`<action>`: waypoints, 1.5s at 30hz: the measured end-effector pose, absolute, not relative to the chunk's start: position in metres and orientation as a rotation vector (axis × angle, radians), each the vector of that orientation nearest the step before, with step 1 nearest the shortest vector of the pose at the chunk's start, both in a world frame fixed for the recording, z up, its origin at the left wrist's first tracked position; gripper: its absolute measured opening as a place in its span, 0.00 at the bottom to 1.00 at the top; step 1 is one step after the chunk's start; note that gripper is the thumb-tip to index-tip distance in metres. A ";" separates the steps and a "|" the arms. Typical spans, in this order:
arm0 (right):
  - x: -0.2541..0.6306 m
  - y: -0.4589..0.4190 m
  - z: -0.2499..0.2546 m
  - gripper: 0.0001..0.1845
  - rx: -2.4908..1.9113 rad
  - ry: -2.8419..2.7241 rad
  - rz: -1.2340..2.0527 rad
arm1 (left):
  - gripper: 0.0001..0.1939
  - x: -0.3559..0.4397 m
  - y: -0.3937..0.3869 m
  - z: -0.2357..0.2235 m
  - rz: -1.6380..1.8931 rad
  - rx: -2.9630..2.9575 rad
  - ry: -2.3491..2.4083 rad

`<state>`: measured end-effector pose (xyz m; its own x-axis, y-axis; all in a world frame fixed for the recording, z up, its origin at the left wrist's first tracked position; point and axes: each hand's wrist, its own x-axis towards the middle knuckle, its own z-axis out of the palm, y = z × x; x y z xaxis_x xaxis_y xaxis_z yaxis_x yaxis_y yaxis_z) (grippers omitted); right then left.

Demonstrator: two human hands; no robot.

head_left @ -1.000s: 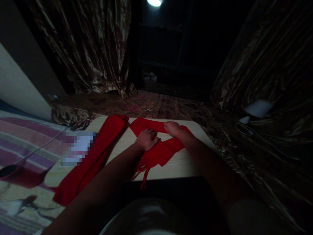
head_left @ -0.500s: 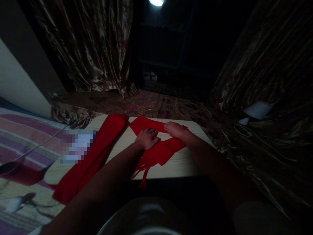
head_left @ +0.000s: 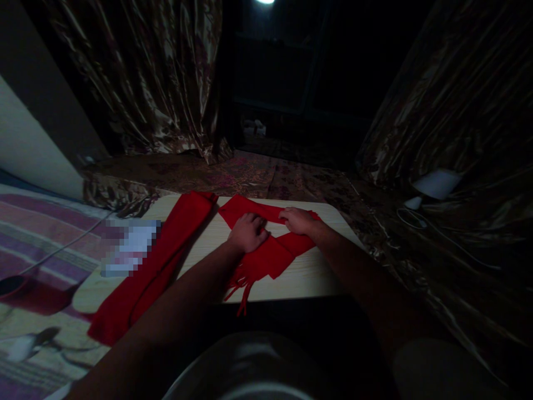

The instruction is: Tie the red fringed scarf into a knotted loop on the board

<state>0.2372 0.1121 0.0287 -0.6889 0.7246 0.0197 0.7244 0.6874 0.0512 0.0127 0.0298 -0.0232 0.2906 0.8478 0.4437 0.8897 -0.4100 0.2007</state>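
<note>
A red fringed scarf (head_left: pixel 266 260) lies on the small wooden table (head_left: pixel 316 280), its strips bent round so that a gap of tabletop shows between them. My left hand (head_left: pixel 249 232) is on the scarf's left part, with its fingers curled into the cloth. On the far strip, my right hand (head_left: pixel 296 220) has its fingers closed over the fabric; its fingertips are partly hidden. Tassels hang toward the near table edge. Left of my left forearm, a second long folded red cloth (head_left: pixel 166 255) runs across the table and over its near edge.
A blurred-out paper-like item (head_left: pixel 131 247) is at the table's left. Striped bedding (head_left: pixel 50 222) holds a red container (head_left: pixel 39 294) and a white plug-like item (head_left: pixel 23 347) with a cord. At right stands a white lamp (head_left: pixel 438 184). Patterned curtains (head_left: pixel 166 83) hang behind.
My left hand's fingers have gone from spread on the scarf to curled in. My right hand has stayed on the far strip. The view has shifted slightly.
</note>
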 end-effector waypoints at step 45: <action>0.242 0.176 0.025 0.20 1.727 2.677 -0.143 | 0.41 -0.041 0.106 -0.018 -0.157 -2.392 -2.156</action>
